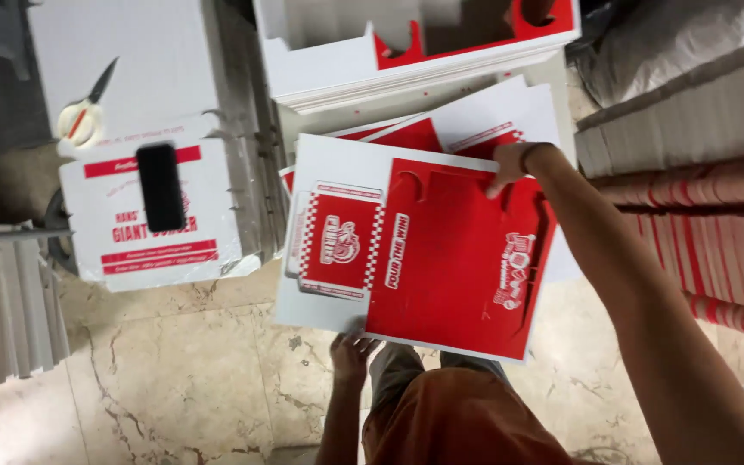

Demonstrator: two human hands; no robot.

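Head camera: a red-and-white die-cut cardboard sheet (441,258) fills the centre of the frame, its long axis running lower left to upper right. The left hand (352,351) grips its near bottom edge, fingers curled under, while the right hand (510,164) pinches the far top edge (scissors (88,108) lie upper left, well apart).

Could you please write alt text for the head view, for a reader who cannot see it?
A person's left hand and right hand grip opposite edges of a flat red and white printed cardboard sheet, held above a marble floor. Stacks of similar sheets surround it; a black phone and scissors lie on white boxes to the left.
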